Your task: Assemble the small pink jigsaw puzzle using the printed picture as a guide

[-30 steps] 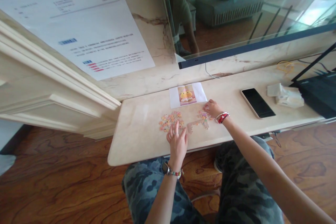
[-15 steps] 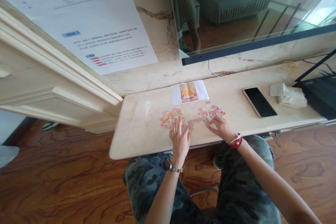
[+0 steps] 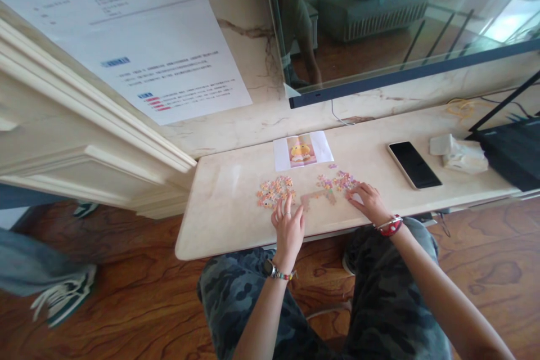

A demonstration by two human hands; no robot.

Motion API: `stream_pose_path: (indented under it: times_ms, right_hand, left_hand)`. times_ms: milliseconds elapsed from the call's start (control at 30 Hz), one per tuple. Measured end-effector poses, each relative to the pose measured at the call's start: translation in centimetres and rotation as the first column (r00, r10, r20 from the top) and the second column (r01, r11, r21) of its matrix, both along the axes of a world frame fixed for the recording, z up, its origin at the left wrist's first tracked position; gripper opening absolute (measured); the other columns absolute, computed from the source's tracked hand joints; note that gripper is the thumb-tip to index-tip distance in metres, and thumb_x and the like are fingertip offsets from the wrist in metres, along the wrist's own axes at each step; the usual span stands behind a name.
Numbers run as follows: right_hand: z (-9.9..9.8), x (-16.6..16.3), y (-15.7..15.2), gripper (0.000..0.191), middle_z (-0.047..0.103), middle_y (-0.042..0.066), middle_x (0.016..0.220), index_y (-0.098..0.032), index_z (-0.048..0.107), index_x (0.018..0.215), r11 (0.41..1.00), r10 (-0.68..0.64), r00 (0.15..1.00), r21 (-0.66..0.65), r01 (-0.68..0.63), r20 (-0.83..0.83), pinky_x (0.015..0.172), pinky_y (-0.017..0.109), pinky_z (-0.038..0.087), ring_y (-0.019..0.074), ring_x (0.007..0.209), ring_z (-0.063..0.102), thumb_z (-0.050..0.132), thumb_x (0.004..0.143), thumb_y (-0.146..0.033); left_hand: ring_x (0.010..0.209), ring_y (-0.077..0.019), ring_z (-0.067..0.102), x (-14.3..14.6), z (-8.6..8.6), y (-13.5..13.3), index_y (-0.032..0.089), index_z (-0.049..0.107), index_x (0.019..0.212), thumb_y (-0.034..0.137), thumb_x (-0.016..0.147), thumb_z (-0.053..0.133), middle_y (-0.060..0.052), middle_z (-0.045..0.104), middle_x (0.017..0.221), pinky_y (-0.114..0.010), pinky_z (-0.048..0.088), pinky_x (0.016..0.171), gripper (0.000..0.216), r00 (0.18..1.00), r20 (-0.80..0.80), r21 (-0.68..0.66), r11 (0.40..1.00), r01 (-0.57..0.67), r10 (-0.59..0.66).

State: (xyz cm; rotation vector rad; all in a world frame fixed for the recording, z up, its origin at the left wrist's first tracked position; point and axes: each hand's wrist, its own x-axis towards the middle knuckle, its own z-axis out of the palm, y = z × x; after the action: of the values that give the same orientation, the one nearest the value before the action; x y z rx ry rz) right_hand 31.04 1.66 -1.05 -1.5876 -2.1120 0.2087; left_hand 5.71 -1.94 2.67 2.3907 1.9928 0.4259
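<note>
My left hand (image 3: 289, 228) rests on the bench top with its fingers spread, the fingertips at the near edge of a pile of small orange jigsaw pieces (image 3: 270, 192). My right hand (image 3: 372, 203) is at the right end of a looser heap of purple and pink jigsaw pieces (image 3: 337, 180). Its thumb and forefinger come together in a pinch; whatever lies between them is too small to make out. Between the hands lies a pale strip of joined jigsaw pieces (image 3: 316, 197). Behind the pieces, a creased paper with a yellow picture (image 3: 302, 151) lies flat.
A phone (image 3: 414, 164) lies right of the pieces on the pale bench (image 3: 219, 202). Beyond it are a white crumpled packet (image 3: 464, 156) and a black box (image 3: 510, 152) with an antenna. A screen (image 3: 371, 22) hangs above. Another person's shoe (image 3: 70, 295) is on the floor at left.
My right hand has moved right, from the end of the joined strip to the edge of the purple heap. My left hand stays put. Another person's leg has come in at left.
</note>
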Motion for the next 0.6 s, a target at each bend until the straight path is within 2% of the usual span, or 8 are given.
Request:
stream_pose_path:
  times_ms: [100,267,367,467,600]
  right_hand:
    - [0.0,1.2,0.6,0.026,0.056,0.010,0.089,-0.018,0.058,0.088,0.999,-0.050,0.999,-0.009,0.050,-0.007,0.074,0.035,0.042,0.0202,0.085,0.052,0.044,0.079,-0.038]
    - [0.0,2.3,1.3,0.026,0.056,0.008,0.087,-0.018,0.059,0.093,0.999,-0.041,0.991,0.007,0.042,-0.125,0.072,0.031,0.045,0.0171,0.079,0.054,0.047,0.078,-0.036]
    - [0.2,2.6,2.8,0.024,0.056,0.007,0.086,-0.017,0.060,0.091,0.992,-0.121,0.979,0.000,0.122,-0.167,0.069,0.028,0.045,0.0152,0.075,0.054,0.048,0.077,-0.033]
    - [0.8,2.5,5.1,0.022,0.057,0.006,0.084,-0.015,0.063,0.087,0.985,-0.162,0.980,-0.079,0.153,-0.115,0.068,0.025,0.043,0.0134,0.070,0.054,0.050,0.075,-0.027]
    - [2.0,2.1,8.1,0.022,0.060,0.007,0.084,-0.013,0.065,0.085,0.953,-0.102,0.993,-0.281,0.114,0.056,0.067,0.021,0.040,0.0123,0.072,0.054,0.051,0.073,-0.024]
  left_hand:
    - [0.122,-0.0303,0.026,0.1,0.1,0.1,0.029,0.058,0.103,0.023,0.076,0.048,-0.004,0.034,0.133,-0.049,0.030,0.094,0.029,1.000,0.004,0.003,1.000,0.003,-0.003]
    - [0.122,-0.0291,0.027,0.2,-0.1,0.2,0.030,0.057,0.104,0.023,0.077,0.048,-0.004,0.034,0.133,-0.049,0.030,0.094,0.030,1.000,0.006,0.022,1.000,0.014,-0.015]
    - [0.121,-0.0291,0.028,0.2,-0.2,0.2,0.030,0.056,0.106,0.024,0.077,0.049,-0.004,0.034,0.133,-0.048,0.030,0.094,0.031,1.000,-0.006,0.020,1.000,0.018,-0.018]
    - [0.121,-0.0296,0.028,0.1,-0.3,0.2,0.030,0.056,0.106,0.023,0.077,0.048,-0.004,0.034,0.133,-0.048,0.031,0.093,0.031,1.000,-0.019,0.015,1.000,0.011,-0.011]
    - [0.122,-0.0302,0.027,0.0,-0.3,0.0,0.029,0.057,0.105,0.022,0.076,0.049,-0.004,0.033,0.134,-0.048,0.031,0.093,0.031,1.000,-0.024,0.017,1.000,0.008,-0.008]
